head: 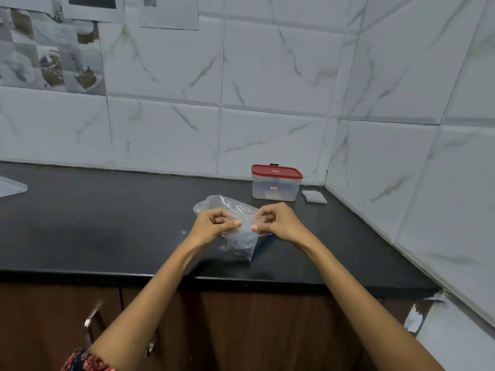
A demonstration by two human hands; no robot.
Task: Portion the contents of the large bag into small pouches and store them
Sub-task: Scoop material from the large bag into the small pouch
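A small clear pouch (242,243) with dark contents at its bottom hangs above the black counter (107,223). My left hand (214,223) pinches its top edge on the left, and my right hand (273,222) pinches the top edge on the right. Behind my hands lies the large clear bag (227,203), crumpled on the counter. A clear box with a red lid (276,183) stands against the back wall. To its right sits a stack of small empty pouches (314,196).
Tiled walls meet in a corner at the back right. A clear plastic sheet (10,186) lies at the counter's far left edge. Brown cabinet doors with a metal handle (92,321) are below the counter's front edge.
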